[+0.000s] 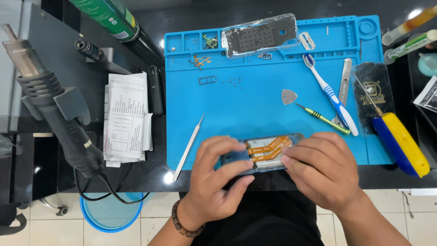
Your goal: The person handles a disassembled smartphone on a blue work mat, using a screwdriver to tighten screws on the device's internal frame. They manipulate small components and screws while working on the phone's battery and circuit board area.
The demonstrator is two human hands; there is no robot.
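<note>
Left hand (214, 180) and right hand (321, 171) both grip the opened phone (264, 152) over the blue mat (246, 105).

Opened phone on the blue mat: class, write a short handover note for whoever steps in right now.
Left hand and right hand both grip the opened phone at the near edge of the blue mat.
Done: back is off, orange flex cables exposed; small screws and card tray lie on the mat.
Tools: tweezers left of the phone; pick, screwdriver, toothbrush to the right.
Left: cables apparently not yet removed.
</note>
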